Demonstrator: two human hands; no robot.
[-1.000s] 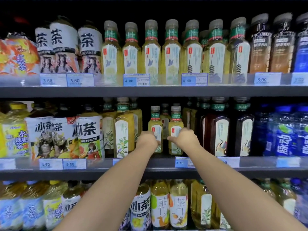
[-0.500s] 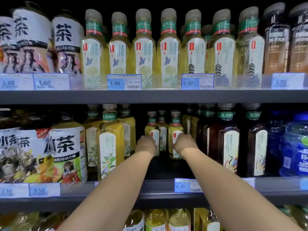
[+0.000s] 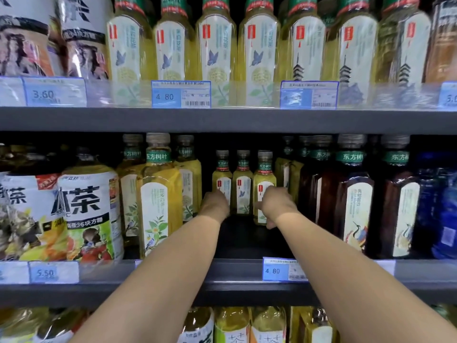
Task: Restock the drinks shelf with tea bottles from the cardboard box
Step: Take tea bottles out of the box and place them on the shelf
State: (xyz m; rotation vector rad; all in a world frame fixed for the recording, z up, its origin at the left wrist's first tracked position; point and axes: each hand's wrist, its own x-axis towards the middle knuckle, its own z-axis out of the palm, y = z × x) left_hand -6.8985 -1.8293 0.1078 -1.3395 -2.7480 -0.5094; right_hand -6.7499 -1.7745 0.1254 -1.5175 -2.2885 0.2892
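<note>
Three small yellow tea bottles with green neck bands stand in a row deep on the middle shelf (image 3: 247, 278). My left hand (image 3: 214, 204) is wrapped round the lower part of the left bottle (image 3: 222, 174). My right hand (image 3: 277, 206) grips the right bottle (image 3: 264, 177), with the thumb showing below its label. The middle bottle (image 3: 242, 186) stands free between the two hands. Both forearms reach in over the shelf's front edge. The cardboard box is out of sight.
Larger yellow tea bottles (image 3: 158, 194) stand left of the gap and dark brown ones (image 3: 351, 199) stand right of it. The shelf above (image 3: 222, 120) carries a full row of yellow bottles. Price tags (image 3: 274, 269) line the shelf edges, and more bottles sit below.
Both hands have pushed their bottles further back into the shelf gap. The view has moved closer and upward, so the lower shelf is mostly out of frame.
</note>
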